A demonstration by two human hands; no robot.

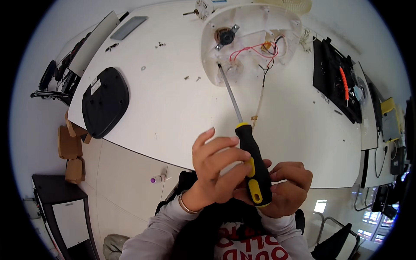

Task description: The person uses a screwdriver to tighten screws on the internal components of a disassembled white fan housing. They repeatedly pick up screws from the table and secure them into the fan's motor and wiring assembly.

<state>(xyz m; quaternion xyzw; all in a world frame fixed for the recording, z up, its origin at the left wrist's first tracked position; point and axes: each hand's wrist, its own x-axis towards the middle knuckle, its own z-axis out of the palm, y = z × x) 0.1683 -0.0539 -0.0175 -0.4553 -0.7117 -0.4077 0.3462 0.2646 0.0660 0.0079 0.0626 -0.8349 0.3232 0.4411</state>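
One screwdriver [248, 139], black-and-yellow handle, long grey shaft; held above the tabletop [169, 112], butt over the near edge. Long axis running away from the wearer toward the far edge, leaning slightly left. Tip at the near-left corner of one white shell [255, 27]; contact or small gap, cannot tell.

Two hands, both at the near edge, white shell straight ahead and a little left. Left hand [219, 167]: nearer to it, half open, fingers loosely curled, forefinger lifted, other fingertips against the handle's left side; firmness of hold, cannot tell. Right hand [289, 186]: mostly closed, fingers bent in on the handle's lower right side, near the butt.

Inside the white shell: one dark round part [226, 37] on a metal bracket, several red wires [255, 48].

Farther out: one black base plate [106, 104] by the tabletop's left edge; one grey slab [129, 27] near the far-left corner; one black tool case [331, 82] along the right edge, one orange tool [344, 84] lying in it.
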